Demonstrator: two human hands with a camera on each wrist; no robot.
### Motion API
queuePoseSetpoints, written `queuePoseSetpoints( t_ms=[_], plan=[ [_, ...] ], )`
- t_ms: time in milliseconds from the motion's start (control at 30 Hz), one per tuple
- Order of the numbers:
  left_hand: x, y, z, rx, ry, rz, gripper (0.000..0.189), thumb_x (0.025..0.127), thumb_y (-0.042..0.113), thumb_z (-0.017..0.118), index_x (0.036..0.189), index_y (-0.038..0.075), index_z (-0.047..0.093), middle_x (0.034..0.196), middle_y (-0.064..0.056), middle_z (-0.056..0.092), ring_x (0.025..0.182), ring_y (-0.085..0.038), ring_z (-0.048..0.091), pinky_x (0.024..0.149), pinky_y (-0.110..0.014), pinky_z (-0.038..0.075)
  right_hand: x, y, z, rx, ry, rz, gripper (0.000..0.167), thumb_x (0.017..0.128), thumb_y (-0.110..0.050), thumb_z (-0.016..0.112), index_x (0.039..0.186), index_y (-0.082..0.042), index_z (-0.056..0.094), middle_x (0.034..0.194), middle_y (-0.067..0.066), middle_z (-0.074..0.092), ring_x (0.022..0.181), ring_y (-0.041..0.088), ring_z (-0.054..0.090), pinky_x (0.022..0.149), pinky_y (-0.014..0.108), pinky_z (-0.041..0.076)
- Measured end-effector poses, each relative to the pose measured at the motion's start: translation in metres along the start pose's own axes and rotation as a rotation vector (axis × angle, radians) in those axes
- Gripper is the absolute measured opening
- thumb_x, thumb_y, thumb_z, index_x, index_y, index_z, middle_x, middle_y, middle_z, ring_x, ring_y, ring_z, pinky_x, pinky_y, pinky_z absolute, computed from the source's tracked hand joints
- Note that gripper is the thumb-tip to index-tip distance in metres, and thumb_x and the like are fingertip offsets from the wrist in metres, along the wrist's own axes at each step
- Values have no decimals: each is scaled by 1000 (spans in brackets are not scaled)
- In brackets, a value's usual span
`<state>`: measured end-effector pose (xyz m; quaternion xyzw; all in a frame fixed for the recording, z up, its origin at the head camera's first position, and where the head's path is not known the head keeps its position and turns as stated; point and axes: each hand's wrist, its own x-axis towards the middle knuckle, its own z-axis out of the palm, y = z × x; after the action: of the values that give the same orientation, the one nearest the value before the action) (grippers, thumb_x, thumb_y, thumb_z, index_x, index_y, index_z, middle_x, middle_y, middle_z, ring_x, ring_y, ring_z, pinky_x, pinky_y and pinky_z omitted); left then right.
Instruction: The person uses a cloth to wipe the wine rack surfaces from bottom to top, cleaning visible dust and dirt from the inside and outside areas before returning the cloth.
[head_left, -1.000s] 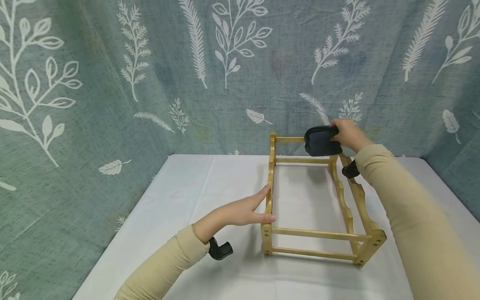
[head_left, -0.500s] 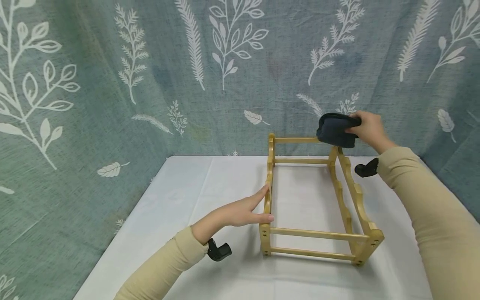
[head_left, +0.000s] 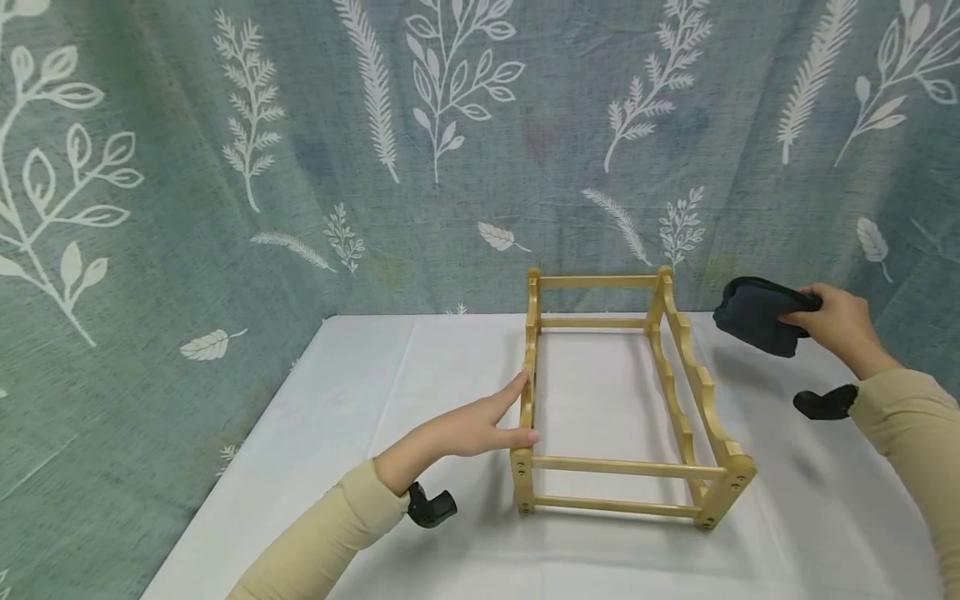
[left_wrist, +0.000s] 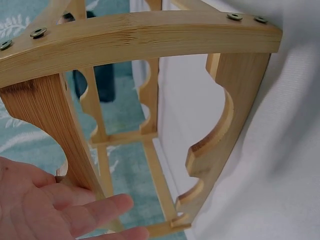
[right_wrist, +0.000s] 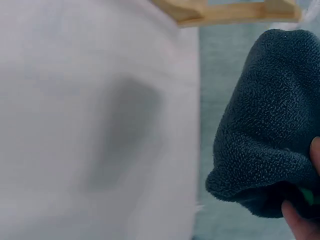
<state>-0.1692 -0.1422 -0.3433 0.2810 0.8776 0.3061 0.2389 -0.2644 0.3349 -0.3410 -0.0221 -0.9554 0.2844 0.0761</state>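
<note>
A wooden rack (head_left: 628, 465) with scalloped side rails stands on the white-covered table. My left hand (head_left: 476, 427) rests against its left side, thumb and index finger spread along the rail. In the left wrist view, several fingers (left_wrist: 97, 215) of that hand reach out fairly straight beside a scalloped rail (left_wrist: 47, 107). To the right of the rack, my right hand (head_left: 840, 323) pinches a folded dark blue-green cloth (head_left: 761, 317) by its right end, above the table. The right wrist view shows the cloth's fuzzy, towel-like pile (right_wrist: 270, 115), with fingertips at its edge.
A green-grey curtain (head_left: 375, 167) with white leaf prints hangs behind the table and down the left. The white tabletop (head_left: 375, 375) reaches back to it. Black camera mounts (head_left: 431, 506) sit at both wrists.
My right hand has carried the cloth from above the rack's far end out to the right, past the rack, and lower. The left hand keeps its place on the rack. The head view has shifted slightly.
</note>
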Motion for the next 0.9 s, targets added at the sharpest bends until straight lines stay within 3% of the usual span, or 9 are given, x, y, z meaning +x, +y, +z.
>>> queuePoseSetpoints(
  t_ms=[233,400,633,900],
  plan=[
    [0,-3,1,-10,8,-3,91,86,60,46,147,22,-10,153,5,-8,140,-15,1,113,-40,14,-24,39,25,-57,-69,-33,59,84,-30,65,119,13,45,113,39,47,95,51,48,65,48,45],
    [1,-3,2,-16,13,7,91,87,60,46,147,23,-10,153,5,-7,140,-15,1,113,-40,14,-33,54,40,-74,-53,-59,54,82,-23,68,115,14,47,112,40,47,93,51,49,67,51,45],
    [2,-5,6,-33,51,15,91,86,63,45,146,25,-11,153,5,-7,140,-16,3,113,-41,15,-38,61,45,-70,-77,-71,66,86,-35,63,121,16,42,119,42,41,103,55,41,81,61,38],
    [-10,4,8,-6,102,13,92,85,61,49,147,24,-8,153,6,-5,140,-15,4,112,-41,16,-42,60,37,-74,-135,-127,69,90,-38,57,128,16,38,125,42,35,111,57,32,85,65,31]
  ],
)
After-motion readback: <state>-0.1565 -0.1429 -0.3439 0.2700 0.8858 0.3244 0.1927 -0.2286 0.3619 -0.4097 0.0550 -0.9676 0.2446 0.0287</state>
